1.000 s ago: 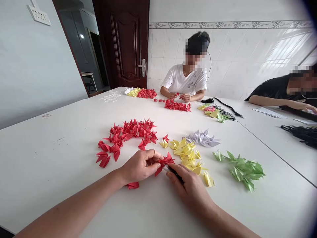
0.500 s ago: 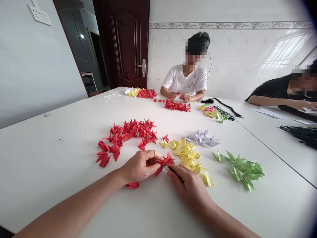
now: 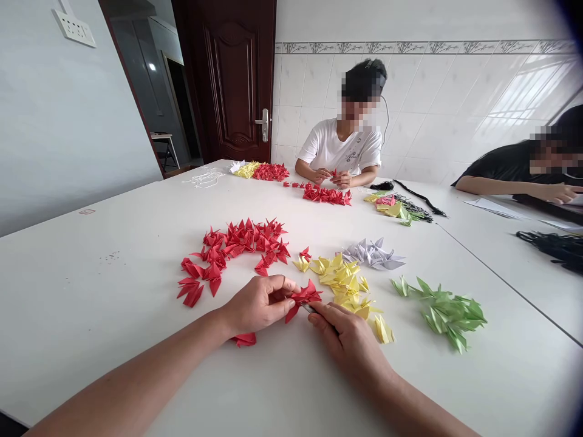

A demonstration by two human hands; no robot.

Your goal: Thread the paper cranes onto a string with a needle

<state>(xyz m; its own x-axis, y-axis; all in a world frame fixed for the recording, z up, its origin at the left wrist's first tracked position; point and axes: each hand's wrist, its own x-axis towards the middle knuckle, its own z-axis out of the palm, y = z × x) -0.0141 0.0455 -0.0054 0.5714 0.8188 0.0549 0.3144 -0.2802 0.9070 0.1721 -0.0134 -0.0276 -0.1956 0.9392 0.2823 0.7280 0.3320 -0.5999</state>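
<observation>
My left hand pinches a folded red paper crane between thumb and fingers, low over the white table. My right hand is closed around a slim metal tool, whose tip meets the crane's lower edge; its kind is mostly hidden by the fingers. Another red paper piece pokes out below my left wrist. Beyond my left hand lies a curved pile of red paper cranes. Yellow paper cranes lie just past my right hand.
White paper cranes lie behind the yellow ones, and green cranes to the right. Across the table a person in white handles a red crane. Another person in black leans over papers. Black tassels lie at the right.
My hands, the crane and the tool have hardly moved. Across the table, the person in white has shifted a red crane slightly to the right; the person in black has moved a hand and the head.
</observation>
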